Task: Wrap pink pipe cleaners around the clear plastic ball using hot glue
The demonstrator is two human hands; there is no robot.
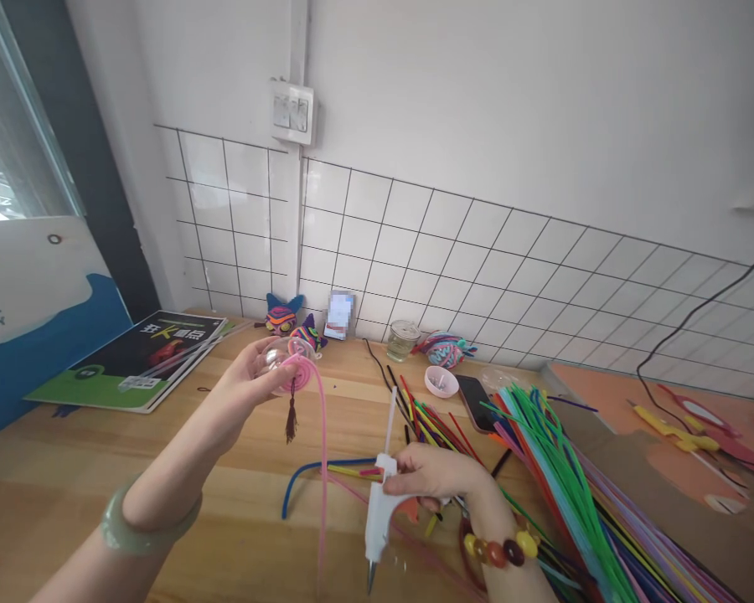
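My left hand (251, 381) is raised over the wooden table (50, 469) and closed around a clear plastic ball (275, 362). A pink pipe cleaner (322, 435) is wrapped on the ball and hangs down; a small dark tassel (291, 419) dangles under it. My right hand (436, 476) grips a white hot glue gun (377, 511), nozzle pointing down toward me, glue stick sticking up at the back. A blue pipe cleaner (302, 479) lies on the table between the hands.
A big fan of coloured pipe cleaners (565, 477) lies to the right. A phone (476, 400), a small pink dish (441, 381), a glass jar (404, 339), woven figures (282, 316) and a book (142, 356) sit along the tiled wall. A black cable (697, 318) runs at right.
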